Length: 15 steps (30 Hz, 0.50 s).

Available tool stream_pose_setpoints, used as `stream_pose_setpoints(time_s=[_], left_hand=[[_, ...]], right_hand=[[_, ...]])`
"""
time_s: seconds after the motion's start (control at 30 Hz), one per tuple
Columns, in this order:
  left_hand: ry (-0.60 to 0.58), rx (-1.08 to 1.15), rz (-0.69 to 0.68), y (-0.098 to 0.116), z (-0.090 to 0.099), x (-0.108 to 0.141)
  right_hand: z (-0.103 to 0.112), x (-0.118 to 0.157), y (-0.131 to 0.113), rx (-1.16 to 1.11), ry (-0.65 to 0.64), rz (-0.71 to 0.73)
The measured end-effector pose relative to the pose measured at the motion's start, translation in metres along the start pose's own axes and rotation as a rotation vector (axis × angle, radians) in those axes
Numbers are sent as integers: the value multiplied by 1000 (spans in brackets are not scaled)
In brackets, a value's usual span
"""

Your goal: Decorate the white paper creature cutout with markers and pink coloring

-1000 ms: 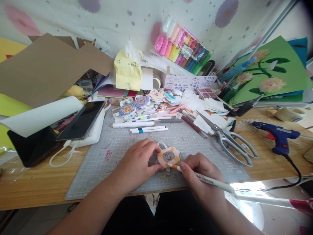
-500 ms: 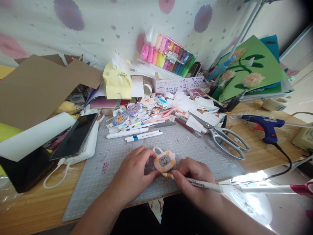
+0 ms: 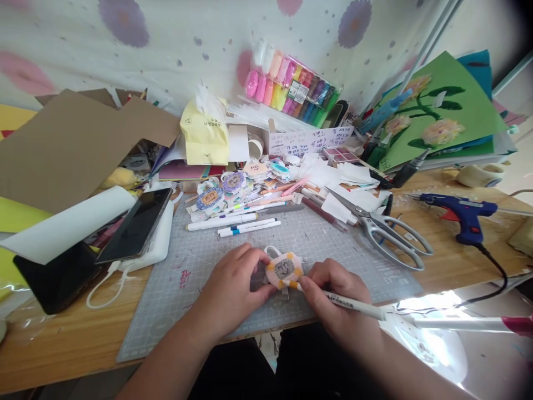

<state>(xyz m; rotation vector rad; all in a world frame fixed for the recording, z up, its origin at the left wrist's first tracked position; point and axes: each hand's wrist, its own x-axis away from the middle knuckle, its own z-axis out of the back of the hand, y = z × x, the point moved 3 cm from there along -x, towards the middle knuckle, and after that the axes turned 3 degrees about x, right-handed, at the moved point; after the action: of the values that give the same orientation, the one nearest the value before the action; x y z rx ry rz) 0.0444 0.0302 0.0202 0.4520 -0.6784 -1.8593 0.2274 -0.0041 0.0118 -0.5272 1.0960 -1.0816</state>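
Between the thumb and fingers of my left hand [image 3: 237,286] is a small pink paper tag [image 3: 272,275] with yellow-orange spots round its border and a grey centre bearing dark marks. A white loop sticks out at its top. My right hand [image 3: 337,294] is closed round a white marker pen [image 3: 353,304], its orange end at the tag's lower edge. Beneath both hands lies a grey cutting mat [image 3: 166,311]. Farther back on the mat rest white pens [image 3: 250,227] and similar decorated tags, one blue [image 3: 209,197] and one purple [image 3: 233,181].
Scissors [image 3: 391,239] lie on the right, with a blue glue gun [image 3: 462,208] beyond them. A phone [image 3: 135,225] rests on a white power bank at left. Paper scraps [image 3: 318,171], a yellow tissue pack [image 3: 204,133] and bagged coloured clay [image 3: 293,89] fill the back.
The whole scene has shifted slightly right and up in view. Both hands keep hold of the tag and marker pen, whose orange end stays at the tag's lower edge.
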Motion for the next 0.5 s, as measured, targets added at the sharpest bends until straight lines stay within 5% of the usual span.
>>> stream_pose_setpoints(time_s=[0.13,0.5], left_hand=[[10,-10,3,1,-1,0],[3,-8,-10,0,-2,-1]], right_hand=[[-1,2,-1,-3,-72,50],[-2,2,1,-49,-10,44]])
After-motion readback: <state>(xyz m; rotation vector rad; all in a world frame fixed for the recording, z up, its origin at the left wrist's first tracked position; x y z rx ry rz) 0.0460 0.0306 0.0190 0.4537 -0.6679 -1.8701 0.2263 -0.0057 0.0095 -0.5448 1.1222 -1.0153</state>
